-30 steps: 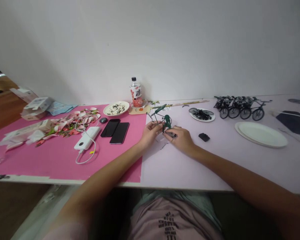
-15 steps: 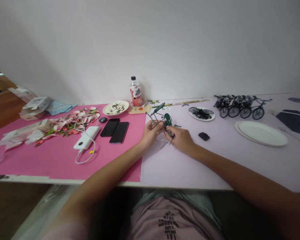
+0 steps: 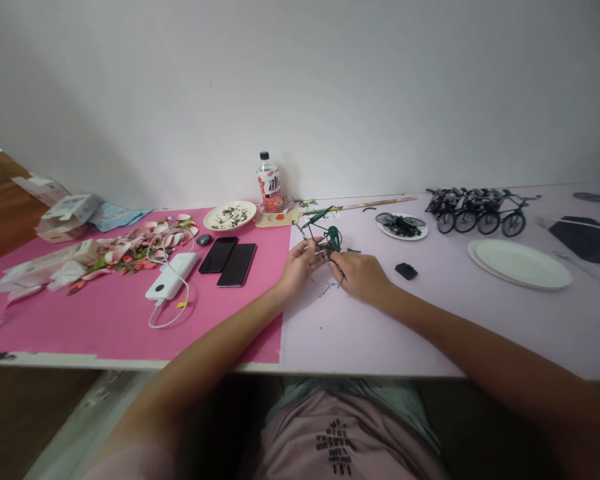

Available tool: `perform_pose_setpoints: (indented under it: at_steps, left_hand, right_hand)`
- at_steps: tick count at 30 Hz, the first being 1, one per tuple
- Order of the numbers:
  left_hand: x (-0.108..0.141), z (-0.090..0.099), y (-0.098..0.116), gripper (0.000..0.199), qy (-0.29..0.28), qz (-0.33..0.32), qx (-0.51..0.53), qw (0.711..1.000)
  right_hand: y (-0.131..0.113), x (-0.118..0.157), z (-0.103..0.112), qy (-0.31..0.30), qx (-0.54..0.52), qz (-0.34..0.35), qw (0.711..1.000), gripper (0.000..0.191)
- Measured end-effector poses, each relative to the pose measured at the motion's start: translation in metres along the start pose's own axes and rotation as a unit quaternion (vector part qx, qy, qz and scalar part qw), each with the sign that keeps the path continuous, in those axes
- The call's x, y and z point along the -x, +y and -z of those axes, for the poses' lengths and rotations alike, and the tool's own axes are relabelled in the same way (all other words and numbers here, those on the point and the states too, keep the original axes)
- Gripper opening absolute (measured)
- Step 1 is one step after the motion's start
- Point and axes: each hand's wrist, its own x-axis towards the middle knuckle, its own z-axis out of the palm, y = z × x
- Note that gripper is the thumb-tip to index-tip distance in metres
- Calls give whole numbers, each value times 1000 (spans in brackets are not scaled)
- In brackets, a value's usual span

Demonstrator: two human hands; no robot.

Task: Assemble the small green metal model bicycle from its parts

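Between my two hands, just above the lilac part of the table, is a dark green toy bicycle frame [image 3: 334, 237] with thin bars reaching up and to the left. My left hand [image 3: 297, 265] pinches it from the left side. On the other side the fingers of my right hand [image 3: 359, 272] close round its lower right part. My fingertips hide where the pieces meet. Thin greyish-green plastic pieces [image 3: 326, 289] show below the hands. Beside my right hand a small black piece [image 3: 406, 271] lies on the table.
Several assembled toy bicycles [image 3: 489, 220] stand at the right, behind white plates [image 3: 525, 265]. A dish [image 3: 401, 227] holds black parts and wheels. To the left are phones [image 3: 237, 265], a power bank [image 3: 171, 277], petals [image 3: 143, 248], a bowl [image 3: 230, 227] and a bottle [image 3: 270, 187].
My hands stay on the toy bicycle frame, with fingers slightly shifted and the frame tilted a little differently. A tiny dark speck now shows on the table in front of my hands.
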Motion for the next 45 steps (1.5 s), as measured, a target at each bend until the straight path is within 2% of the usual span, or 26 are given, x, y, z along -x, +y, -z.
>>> perform_pose_setpoints:
  at_steps: [6, 13, 19, 27, 32, 38, 40, 45]
  left_hand:
    - [-1, 3, -4, 41, -1, 0, -7, 1000]
    - [-4, 9, -13, 58, 7, -17, -40, 999]
    - [-3, 9, -13, 63, 1, -37, -80, 996]
    - [0, 7, -13, 61, 5, -40, -100, 994]
    - [2, 4, -11, 52, 15, -63, -161, 985]
    - [1, 4, -11, 42, 40, -82, -182, 979]
    - [0, 4, -11, 40, 45, -89, -181, 978]
    - [-3, 6, -11, 39, 63, -102, -179, 977]
  right_hand:
    - [1, 0, 0, -28, -34, -5, 999, 27]
    - [2, 2, -6, -15, -95, -14, 995, 29]
    - [6, 2, -7, -12, -116, 8, 993, 28]
    - [8, 1, -4, -42, -80, 25, 996, 25]
    - [5, -1, 0, -71, -48, 27, 996, 29]
    - [2, 1, -3, -46, -53, 46, 996, 24]
    - [3, 2, -4, -36, -70, 45, 996, 29]
    - [9, 4, -7, 44, -161, 77, 983, 36]
